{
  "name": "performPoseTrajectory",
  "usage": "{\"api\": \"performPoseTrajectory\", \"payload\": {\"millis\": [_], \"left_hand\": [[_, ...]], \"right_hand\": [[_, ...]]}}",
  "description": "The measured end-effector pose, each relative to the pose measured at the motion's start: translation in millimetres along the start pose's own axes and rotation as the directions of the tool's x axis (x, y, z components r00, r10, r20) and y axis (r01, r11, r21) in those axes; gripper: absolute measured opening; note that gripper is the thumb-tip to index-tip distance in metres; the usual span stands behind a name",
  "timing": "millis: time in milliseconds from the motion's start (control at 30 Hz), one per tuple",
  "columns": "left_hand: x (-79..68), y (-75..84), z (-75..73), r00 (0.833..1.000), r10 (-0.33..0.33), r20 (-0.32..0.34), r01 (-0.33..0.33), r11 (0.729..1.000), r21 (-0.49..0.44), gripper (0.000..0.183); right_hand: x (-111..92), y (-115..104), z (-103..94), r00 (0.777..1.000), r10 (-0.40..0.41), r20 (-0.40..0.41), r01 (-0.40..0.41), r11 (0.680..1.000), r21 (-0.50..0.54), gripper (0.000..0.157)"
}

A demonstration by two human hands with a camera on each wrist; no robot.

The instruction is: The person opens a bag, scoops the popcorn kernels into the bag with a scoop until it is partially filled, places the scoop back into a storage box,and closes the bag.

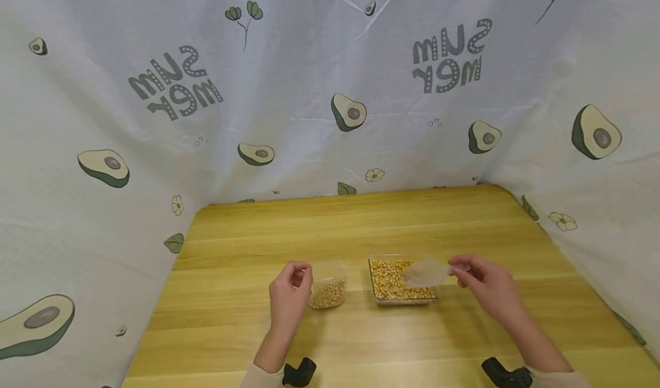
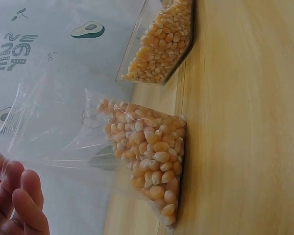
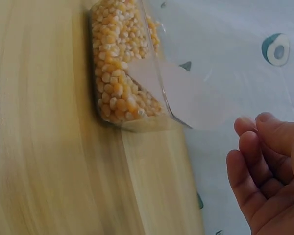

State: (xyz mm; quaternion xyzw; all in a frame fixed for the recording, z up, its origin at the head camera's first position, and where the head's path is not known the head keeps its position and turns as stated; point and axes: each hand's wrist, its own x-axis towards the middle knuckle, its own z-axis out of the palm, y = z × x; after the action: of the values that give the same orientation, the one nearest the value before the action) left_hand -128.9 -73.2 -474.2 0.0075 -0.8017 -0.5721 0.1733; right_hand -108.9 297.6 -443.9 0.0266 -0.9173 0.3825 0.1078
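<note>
My left hand (image 1: 291, 293) pinches the top edge of a clear plastic zip bag (image 2: 51, 129) between thumb and fingers. Corn kernels (image 2: 154, 154) fill the lower part of the bag, which stands upright on the table with its mouth side raised. To the right, a clear rectangular box (image 1: 404, 302) holds a bed of yellow corn kernels (image 1: 387, 279). The handle of a whitish translucent scoop (image 3: 186, 95) is pinched by my right hand (image 1: 487, 285). The scoop's front end dips in over the box's right rim, among the kernels.
Bag and box stand a short gap apart on a wood-grain table (image 1: 268, 227). A white cloth (image 1: 304, 78) printed with avocados hangs behind the table and along both sides. Black wrist mounts (image 1: 300, 372) sit at both sleeves.
</note>
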Motion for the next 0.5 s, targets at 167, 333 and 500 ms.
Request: {"api": "performPoseTrajectory", "payload": {"millis": [167, 333, 500], "left_hand": [[-0.9, -0.1, -0.3, 1.0, -0.008, 0.008, 0.008, 1.0, -0.009, 0.008], [-0.6, -0.4, 0.5, 1.0, -0.009, 0.0, 0.009, 1.0, -0.002, 0.008], [0.0, -0.7, 1.0, 1.0, -0.01, -0.007, 0.01, 1.0, 0.002, 0.007]], "right_hand": [[-0.3, 2.6, 7.3, 1.0, 0.009, 0.018, -0.009, 1.0, 0.012, 0.017], [-0.7, 7.0, 12.5, 0.999, 0.021, 0.03, -0.021, 0.999, 0.026, 0.019], [-0.6, 11.9, 14.4, 0.996, 0.059, 0.06, -0.061, 0.997, 0.038, 0.022]]}}
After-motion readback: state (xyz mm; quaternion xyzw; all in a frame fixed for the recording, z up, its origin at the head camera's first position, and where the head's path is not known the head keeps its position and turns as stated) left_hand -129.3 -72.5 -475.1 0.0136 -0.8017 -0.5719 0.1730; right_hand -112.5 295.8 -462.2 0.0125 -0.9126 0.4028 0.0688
